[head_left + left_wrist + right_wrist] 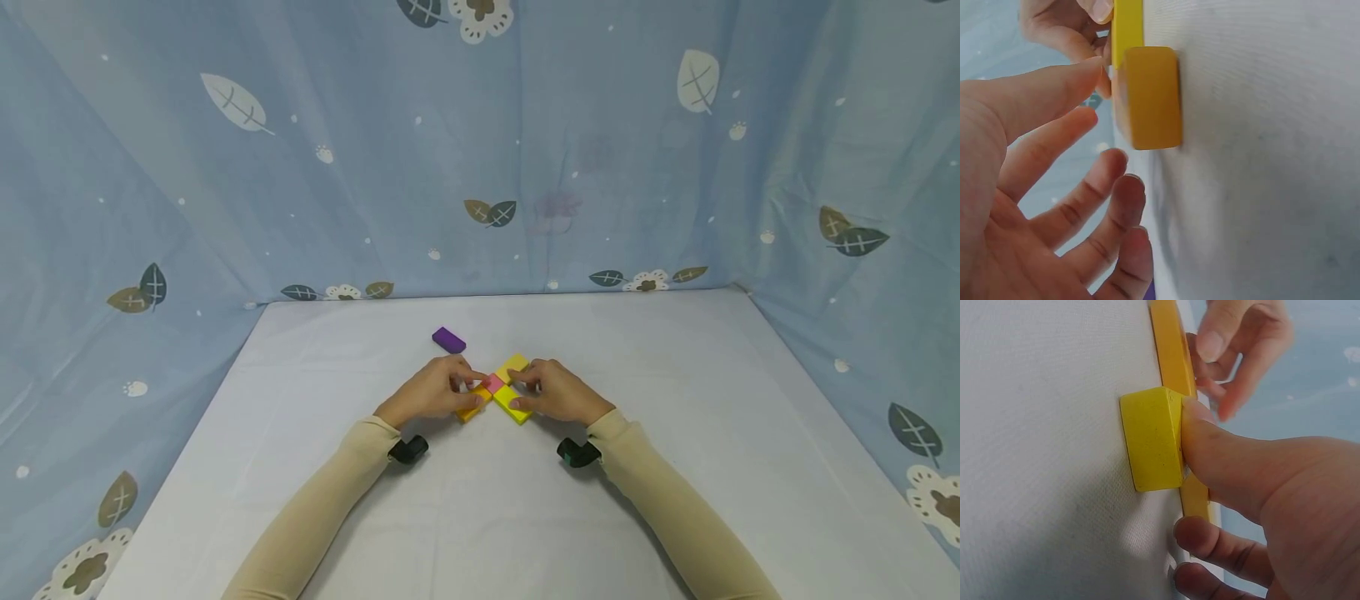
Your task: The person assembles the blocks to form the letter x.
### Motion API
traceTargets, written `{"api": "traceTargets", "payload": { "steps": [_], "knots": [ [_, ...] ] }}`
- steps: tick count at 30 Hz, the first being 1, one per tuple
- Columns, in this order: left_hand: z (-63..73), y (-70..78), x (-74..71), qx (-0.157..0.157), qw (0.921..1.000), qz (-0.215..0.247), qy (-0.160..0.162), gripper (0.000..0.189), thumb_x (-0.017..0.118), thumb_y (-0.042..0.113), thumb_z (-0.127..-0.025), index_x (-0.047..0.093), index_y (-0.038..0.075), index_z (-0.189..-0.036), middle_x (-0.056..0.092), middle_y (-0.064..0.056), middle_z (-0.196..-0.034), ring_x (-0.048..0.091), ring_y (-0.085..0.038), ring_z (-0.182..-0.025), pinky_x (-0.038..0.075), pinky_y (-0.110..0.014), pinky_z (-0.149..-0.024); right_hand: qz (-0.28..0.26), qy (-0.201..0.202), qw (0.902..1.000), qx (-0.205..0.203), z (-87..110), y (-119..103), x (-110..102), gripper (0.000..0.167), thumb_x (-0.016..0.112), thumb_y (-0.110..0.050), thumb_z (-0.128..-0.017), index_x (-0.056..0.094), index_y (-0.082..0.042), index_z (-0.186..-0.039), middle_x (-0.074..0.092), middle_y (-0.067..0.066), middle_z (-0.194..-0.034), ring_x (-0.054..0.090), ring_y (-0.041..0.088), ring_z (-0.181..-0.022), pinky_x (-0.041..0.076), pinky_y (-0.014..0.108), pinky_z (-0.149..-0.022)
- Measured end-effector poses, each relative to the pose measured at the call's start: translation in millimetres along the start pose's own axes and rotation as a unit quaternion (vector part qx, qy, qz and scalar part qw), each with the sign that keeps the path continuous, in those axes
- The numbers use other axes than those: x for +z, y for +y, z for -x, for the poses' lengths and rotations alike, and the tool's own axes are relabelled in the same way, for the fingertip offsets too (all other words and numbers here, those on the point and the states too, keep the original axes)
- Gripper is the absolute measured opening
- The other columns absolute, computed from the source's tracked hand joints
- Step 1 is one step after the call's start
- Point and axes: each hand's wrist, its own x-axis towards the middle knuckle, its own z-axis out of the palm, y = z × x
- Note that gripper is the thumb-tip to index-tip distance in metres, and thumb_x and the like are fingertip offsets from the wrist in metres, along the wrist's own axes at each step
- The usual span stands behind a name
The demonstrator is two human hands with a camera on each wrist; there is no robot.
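A small pink block [493, 383] lies on the white cloth at the meeting point of an orange block [474, 407] and two yellow ones. My left hand [435, 389] reaches in from the left, index fingertip at the pink piece and thumb over the orange one. Its fingers are spread and loosely bent in the left wrist view, pinching nothing. On the other side, my right hand [558, 392] touches the near yellow block [1150, 440] with its thumb. Its index finger reaches to the far yellow block [514, 364]; the exact contact there is hidden.
A purple block [448, 340] lies apart, behind the left hand. White cloth [480, 517] covers the table, and a blue patterned curtain [360, 167] hangs along the back and sides. Dark wrist cameras [408, 451] sit under both wrists, close to the cloth.
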Motion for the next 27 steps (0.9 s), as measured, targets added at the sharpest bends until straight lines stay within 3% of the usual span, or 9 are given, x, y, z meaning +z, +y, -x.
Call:
{"api": "traceTargets", "payload": {
  "steps": [7, 13, 17, 22, 27],
  "knots": [
    [-1.2, 8.3, -13.6, -0.024, 0.9992, -0.015, 0.029, 0.045, 0.080, 0.032, -0.091, 0.072, 0.019, -0.133, 0.067, -0.007, -0.111, 0.059, -0.017, -0.091, 0.050, -0.028, -0.075, 0.002, 0.002, 1.0000, 0.006, -0.6, -1, 0, 0.053, 0.083, -0.024, -0.089, 0.066, -0.005, -0.136, 0.072, 0.010, -0.127, 0.052, 0.016, -0.085, 0.041, 0.024, -0.065],
    [0.5, 7.0, -34.7, -0.001, 0.9978, -0.003, 0.066, 0.045, 0.082, 0.030, -0.090, 0.072, 0.015, -0.132, 0.068, -0.014, -0.119, 0.062, -0.030, -0.099, 0.047, -0.029, -0.078, 0.002, 0.004, 1.0000, 0.004, 0.5, -1, 0, 0.052, 0.083, -0.023, -0.089, 0.067, -0.004, -0.135, 0.071, 0.012, -0.130, 0.051, 0.016, -0.085, 0.040, 0.024, -0.066],
    [2.7, 6.9, -51.1, 0.003, 0.9963, -0.006, 0.085, 0.047, 0.083, 0.028, -0.089, 0.072, 0.017, -0.133, 0.068, -0.014, -0.121, 0.061, -0.034, -0.102, 0.048, -0.032, -0.079, -0.002, 0.005, 1.0000, 0.003, 1.7, -1, 0, 0.055, 0.083, -0.022, -0.089, 0.065, -0.004, -0.137, 0.073, 0.010, -0.120, 0.050, 0.016, -0.080, 0.039, 0.023, -0.062],
    [5.5, 7.2, -70.1, -0.013, 0.9953, -0.013, 0.096, 0.050, 0.083, 0.028, -0.089, 0.069, 0.017, -0.136, 0.066, -0.012, -0.128, 0.061, -0.031, -0.108, 0.055, -0.047, -0.092, -0.005, -0.001, 0.9999, 0.012, 3.1, -1, 0, 0.059, 0.082, -0.023, -0.090, 0.061, -0.005, -0.142, 0.069, 0.006, -0.102, 0.050, 0.015, -0.075, 0.040, 0.022, -0.059],
    [7.5, 5.5, -85.3, -0.018, 0.9950, 0.005, 0.098, 0.052, 0.083, 0.027, -0.089, 0.067, 0.019, -0.138, 0.062, -0.007, -0.132, 0.060, -0.028, -0.113, 0.052, -0.056, -0.098, -0.013, 0.002, 0.9999, 0.010, 3.7, -2, 0, 0.058, 0.082, -0.022, -0.090, 0.062, -0.005, -0.142, 0.072, 0.008, -0.118, 0.050, 0.015, -0.079, 0.040, 0.023, -0.061]
  ]
}}
